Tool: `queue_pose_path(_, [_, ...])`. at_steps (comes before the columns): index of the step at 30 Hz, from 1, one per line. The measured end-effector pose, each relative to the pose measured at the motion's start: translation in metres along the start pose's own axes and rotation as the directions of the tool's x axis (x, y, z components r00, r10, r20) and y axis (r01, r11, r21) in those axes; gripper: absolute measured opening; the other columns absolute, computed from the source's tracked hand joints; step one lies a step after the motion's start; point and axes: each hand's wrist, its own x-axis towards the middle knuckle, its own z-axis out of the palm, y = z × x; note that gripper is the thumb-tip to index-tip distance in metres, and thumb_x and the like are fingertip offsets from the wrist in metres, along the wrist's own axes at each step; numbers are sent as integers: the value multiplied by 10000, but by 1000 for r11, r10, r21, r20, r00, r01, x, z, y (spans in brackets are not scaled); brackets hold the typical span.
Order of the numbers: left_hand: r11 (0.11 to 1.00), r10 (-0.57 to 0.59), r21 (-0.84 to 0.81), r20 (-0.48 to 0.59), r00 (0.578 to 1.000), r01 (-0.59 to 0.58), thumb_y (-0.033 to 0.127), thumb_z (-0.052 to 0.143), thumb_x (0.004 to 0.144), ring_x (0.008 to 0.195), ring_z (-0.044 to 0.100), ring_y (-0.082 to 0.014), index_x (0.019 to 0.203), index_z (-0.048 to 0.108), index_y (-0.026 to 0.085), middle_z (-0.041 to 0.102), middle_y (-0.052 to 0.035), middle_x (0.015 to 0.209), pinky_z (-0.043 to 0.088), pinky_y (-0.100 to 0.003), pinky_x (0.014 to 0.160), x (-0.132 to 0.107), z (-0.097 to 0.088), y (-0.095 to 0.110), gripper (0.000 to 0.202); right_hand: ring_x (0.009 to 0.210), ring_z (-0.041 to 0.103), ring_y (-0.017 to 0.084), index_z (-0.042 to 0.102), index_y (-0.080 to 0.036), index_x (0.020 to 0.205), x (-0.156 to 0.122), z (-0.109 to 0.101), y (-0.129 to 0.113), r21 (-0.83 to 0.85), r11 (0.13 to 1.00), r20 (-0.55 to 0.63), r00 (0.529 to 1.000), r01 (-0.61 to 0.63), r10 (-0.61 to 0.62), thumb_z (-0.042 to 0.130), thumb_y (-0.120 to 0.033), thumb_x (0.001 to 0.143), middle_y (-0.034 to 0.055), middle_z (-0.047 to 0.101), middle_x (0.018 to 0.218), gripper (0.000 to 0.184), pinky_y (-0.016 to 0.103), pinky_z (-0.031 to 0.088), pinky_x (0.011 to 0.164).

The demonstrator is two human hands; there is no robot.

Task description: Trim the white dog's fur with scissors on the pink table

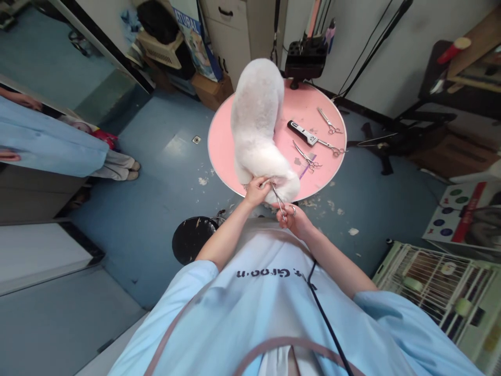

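A white fluffy dog [258, 125] stands on a round pink table [221, 141], its rear end toward me. My left hand [256, 190] is closed on the fur at the dog's near end. My right hand [293, 218] grips a pair of scissors [278, 201], fingers through the rings, blades pointing up into the fur next to my left hand.
On the table's right half lie a black-and-white clipper [302, 133] and other scissors [329, 122]. A black stool [193, 237] stands below the table. A white wire cage [438, 284] is at the right. Another person in light blue [50, 143] stands at the left. Fur clippings dot the blue floor.
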Motion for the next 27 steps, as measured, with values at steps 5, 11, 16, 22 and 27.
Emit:
queue_pose_path(5, [1000, 6, 7, 10, 1000, -6, 171, 561, 759, 844, 635, -155, 860, 699, 180, 701, -30, 864, 500, -289, 817, -1, 0, 5, 171, 387, 357, 53, 594, -163, 957, 2, 4, 2, -41, 999, 0, 999, 32, -32, 678, -355, 630, -58, 525, 540, 389, 203, 287, 391])
queue_pose_path(11, [1000, 9, 16, 7, 1000, -9, 146, 543, 756, 886, 627, -170, 853, 702, 176, 698, -39, 878, 497, -312, 842, -2, 0, 2, 189, 356, 317, 50, 589, -158, 980, -7, 0, 4, -68, 997, 4, 999, 44, -44, 663, -340, 641, -71, 493, 497, 393, 202, 249, 370])
queue_pose_path(16, [1000, 17, 12, 17, 1000, -17, 151, 557, 761, 873, 632, -162, 877, 700, 182, 700, -35, 887, 498, -302, 841, -2, 0, 5, 187, 396, 387, 63, 601, -144, 960, -2, -1, 0, -40, 999, 2, 1000, 18, -18, 648, -371, 633, -32, 554, 550, 402, 212, 313, 400])
queue_pose_path(22, [1000, 10, -2, 14, 1000, -10, 130, 552, 753, 891, 630, -164, 856, 700, 178, 701, -30, 886, 492, -307, 859, -3, 0, 7, 187, 381, 342, 40, 593, -161, 994, -3, 0, 5, -94, 994, 35, 998, 61, -58, 660, -290, 640, -77, 487, 533, 383, 195, 269, 402])
queue_pose_path(27, [999, -6, -37, 35, 999, 7, 124, 530, 762, 865, 636, -157, 837, 701, 178, 702, -26, 871, 499, -292, 836, -5, -1, 6, 194, 380, 333, 40, 585, -163, 1029, -10, -5, 9, -64, 997, 52, 998, 45, -42, 662, -309, 660, -72, 489, 541, 404, 194, 256, 396])
